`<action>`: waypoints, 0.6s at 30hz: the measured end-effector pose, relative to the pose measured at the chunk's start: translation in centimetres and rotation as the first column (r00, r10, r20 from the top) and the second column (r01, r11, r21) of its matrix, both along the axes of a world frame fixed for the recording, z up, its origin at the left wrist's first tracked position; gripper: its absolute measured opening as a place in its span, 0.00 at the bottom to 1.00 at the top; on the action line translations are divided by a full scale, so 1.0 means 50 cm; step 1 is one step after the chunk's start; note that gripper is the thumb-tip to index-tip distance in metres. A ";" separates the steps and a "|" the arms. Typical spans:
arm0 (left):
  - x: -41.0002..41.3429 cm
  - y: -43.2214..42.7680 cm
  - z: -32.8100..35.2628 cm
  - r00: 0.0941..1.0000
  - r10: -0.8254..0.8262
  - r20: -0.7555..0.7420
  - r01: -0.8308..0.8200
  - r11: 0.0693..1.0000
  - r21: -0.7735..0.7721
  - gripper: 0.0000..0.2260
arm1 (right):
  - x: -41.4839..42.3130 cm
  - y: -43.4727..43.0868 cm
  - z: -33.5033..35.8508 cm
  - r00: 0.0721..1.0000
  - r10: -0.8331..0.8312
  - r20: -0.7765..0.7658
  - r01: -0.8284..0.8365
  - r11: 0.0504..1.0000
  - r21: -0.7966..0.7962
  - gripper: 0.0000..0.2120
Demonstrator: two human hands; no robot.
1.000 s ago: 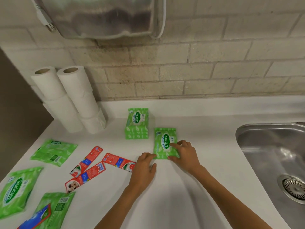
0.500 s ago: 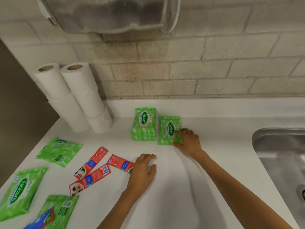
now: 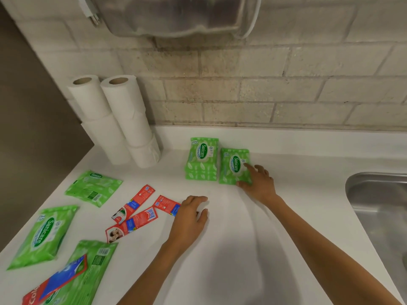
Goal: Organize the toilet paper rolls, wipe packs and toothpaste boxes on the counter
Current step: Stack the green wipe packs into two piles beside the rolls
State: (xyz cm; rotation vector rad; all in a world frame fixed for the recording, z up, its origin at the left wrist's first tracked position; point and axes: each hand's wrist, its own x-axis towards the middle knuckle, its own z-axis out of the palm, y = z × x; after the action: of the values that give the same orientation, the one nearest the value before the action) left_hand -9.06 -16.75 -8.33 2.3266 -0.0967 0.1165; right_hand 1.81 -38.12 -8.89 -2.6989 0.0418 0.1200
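I note: right hand (image 3: 259,183) flat on pack (image 3: 233,166), fingers (image 3: 251,169) straight and spread, gripping nothing. Stack (image 3: 202,159) just left of them, beside pack. Left hand (image 3: 189,219) rests on counter (image 3: 242,249), fingers loosely curled, empty, covering end of box (image 3: 166,204). Rolls (image 3: 119,119) far left, at wall.

wipe packs (image 3: 202,159) are bright green with pale leaf print; toothpaste boxes (image 3: 132,224) red with blue; rolls (image 3: 127,111) and worktop (image 3: 231,260) white; wall (image 3: 286,89) beige brick; sink (image 3: 378,194) grey.
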 end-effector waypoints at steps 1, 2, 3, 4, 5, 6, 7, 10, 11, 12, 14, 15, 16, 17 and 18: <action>-0.002 0.004 0.002 1.000 0.007 -0.002 -0.007 1.000 -0.005 0.15 | -0.009 0.002 0.002 1.000 -0.022 0.011 0.022 0.999 0.029 0.36; -0.007 0.009 0.004 1.000 0.015 -0.003 -0.015 1.000 -0.007 0.15 | -0.020 0.007 0.004 0.999 -0.038 0.029 0.037 0.998 0.054 0.36; -0.012 0.015 0.006 1.000 0.024 -0.002 -0.024 1.000 -0.007 0.15 | -0.033 0.013 0.008 0.998 -0.047 0.050 0.044 0.996 0.075 0.36; -0.018 0.022 0.009 0.999 0.032 0.000 -0.032 0.999 -0.005 0.15 | -0.046 0.021 0.012 0.996 -0.055 0.071 0.048 0.994 0.100 0.36; -0.027 0.029 0.012 0.999 0.038 0.001 -0.038 0.999 -0.003 0.15 | -0.062 0.030 0.016 0.995 -0.061 0.085 0.049 0.990 0.130 0.35; -0.034 0.036 0.015 0.999 0.042 -0.003 -0.042 0.999 -0.001 0.15 | -0.077 0.040 0.021 0.994 -0.064 0.093 0.048 0.985 0.163 0.35; -0.042 0.043 0.018 0.999 0.044 -0.007 -0.044 0.999 0.005 0.15 | -0.093 0.052 0.026 0.994 -0.061 0.094 0.042 0.980 0.196 0.34; -0.061 0.069 0.026 0.999 0.044 0.013 -0.045 0.998 0.044 0.14 | -0.140 0.097 0.040 0.998 -0.013 0.060 -0.004 0.963 0.270 0.32; -0.065 0.078 0.030 0.999 0.047 0.015 -0.048 0.998 0.049 0.13 | -0.153 0.113 0.045 0.999 0.011 0.044 -0.023 0.955 0.294 0.30; -0.071 0.088 0.033 0.999 0.052 0.009 -0.052 0.997 0.049 0.13 | -0.166 0.131 0.049 0.999 0.037 0.028 -0.044 0.947 0.319 0.27; -0.089 0.114 0.036 0.998 0.061 -0.016 -0.060 0.997 0.058 0.13 | -0.194 0.171 0.058 0.996 0.085 -0.003 -0.078 0.931 0.358 0.20; -0.096 0.126 0.037 0.998 0.063 -0.028 -0.061 0.996 0.072 0.13 | -0.205 0.190 0.062 0.994 0.103 -0.022 -0.087 0.922 0.377 0.17; -0.104 0.141 0.038 0.997 0.066 -0.042 -0.062 0.994 0.086 0.13 | -0.218 0.213 0.066 0.992 0.116 -0.044 -0.089 0.912 0.401 0.15; -0.113 0.157 0.040 0.996 0.070 -0.054 -0.065 0.994 0.091 0.14 | -0.231 0.237 0.070 0.990 0.126 -0.064 -0.088 0.903 0.421 0.13; -0.121 0.174 0.042 0.995 0.079 -0.066 -0.073 0.993 0.091 0.14 | -0.243 0.260 0.074 0.988 0.134 -0.073 -0.090 0.898 0.430 0.11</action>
State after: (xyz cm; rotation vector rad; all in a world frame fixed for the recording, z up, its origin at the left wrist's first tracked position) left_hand -15.13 -8.06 -6.21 2.4209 0.0227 0.0703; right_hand -10.35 -25.13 -5.20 -2.2530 -0.1000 0.2692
